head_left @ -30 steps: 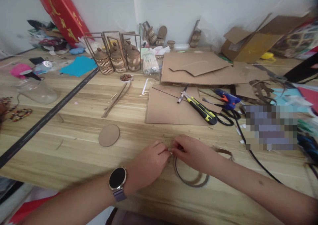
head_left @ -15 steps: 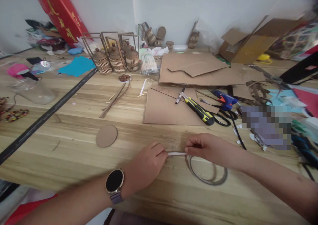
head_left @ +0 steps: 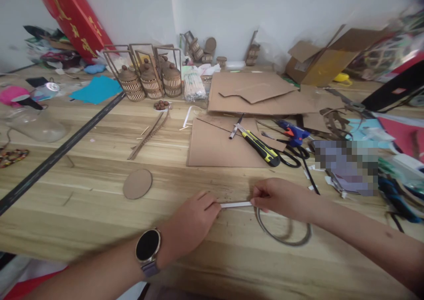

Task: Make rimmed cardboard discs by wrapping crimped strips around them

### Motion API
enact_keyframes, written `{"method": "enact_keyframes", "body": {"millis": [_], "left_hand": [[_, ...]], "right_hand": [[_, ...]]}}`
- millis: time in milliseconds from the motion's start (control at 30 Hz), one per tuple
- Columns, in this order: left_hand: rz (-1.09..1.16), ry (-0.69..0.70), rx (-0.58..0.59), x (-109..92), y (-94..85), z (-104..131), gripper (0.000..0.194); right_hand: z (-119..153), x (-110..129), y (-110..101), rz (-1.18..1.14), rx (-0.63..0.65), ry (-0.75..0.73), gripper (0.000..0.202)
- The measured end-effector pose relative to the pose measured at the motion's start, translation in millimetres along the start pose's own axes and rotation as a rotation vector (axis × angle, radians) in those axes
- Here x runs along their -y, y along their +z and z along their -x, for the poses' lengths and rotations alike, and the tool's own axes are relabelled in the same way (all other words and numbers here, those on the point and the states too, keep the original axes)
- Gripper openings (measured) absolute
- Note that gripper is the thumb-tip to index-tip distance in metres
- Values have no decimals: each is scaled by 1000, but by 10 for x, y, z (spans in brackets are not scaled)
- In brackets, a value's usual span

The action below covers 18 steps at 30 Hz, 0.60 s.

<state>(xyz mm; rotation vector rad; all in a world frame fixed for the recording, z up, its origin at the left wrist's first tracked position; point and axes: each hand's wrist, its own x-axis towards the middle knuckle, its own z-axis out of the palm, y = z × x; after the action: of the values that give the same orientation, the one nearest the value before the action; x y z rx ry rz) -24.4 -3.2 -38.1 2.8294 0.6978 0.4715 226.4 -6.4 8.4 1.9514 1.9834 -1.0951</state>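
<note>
A narrow white strip (head_left: 236, 204) stretches between my two hands, low over the wooden table. My left hand (head_left: 195, 218), with a watch on its wrist, has its fingers closed on the strip's left end. The fingers of my right hand (head_left: 273, 198) pinch the strip's other end. Below the right hand a thin grey-brown band (head_left: 281, 240) curves in a loop; how it joins the white strip is hidden by the fingers. A round cardboard disc (head_left: 137, 184) lies flat on the table, left of my left hand.
Beyond my hands, a yellow-black utility knife (head_left: 260, 145) and a pen (head_left: 236, 127) lie on a cardboard sheet (head_left: 212, 152). Scissors (head_left: 291, 156) and a blue glue gun (head_left: 293, 132) are to its right. Small lidded baskets (head_left: 152, 81) stand at the back left, near red-brown beads (head_left: 161, 105).
My right hand has shifted slightly right, away from the left, and a longer stretch of white strip shows between them. The looped band moved with it. The whole view has shifted slightly.
</note>
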Motion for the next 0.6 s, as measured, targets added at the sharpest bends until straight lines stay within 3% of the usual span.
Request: {"method": "enact_keyframes", "body": {"millis": [600], "left_hand": [[-45,26,15,-7,20,33,16]], "right_hand": [[68,133,-1,143,-76,56,15]]}}
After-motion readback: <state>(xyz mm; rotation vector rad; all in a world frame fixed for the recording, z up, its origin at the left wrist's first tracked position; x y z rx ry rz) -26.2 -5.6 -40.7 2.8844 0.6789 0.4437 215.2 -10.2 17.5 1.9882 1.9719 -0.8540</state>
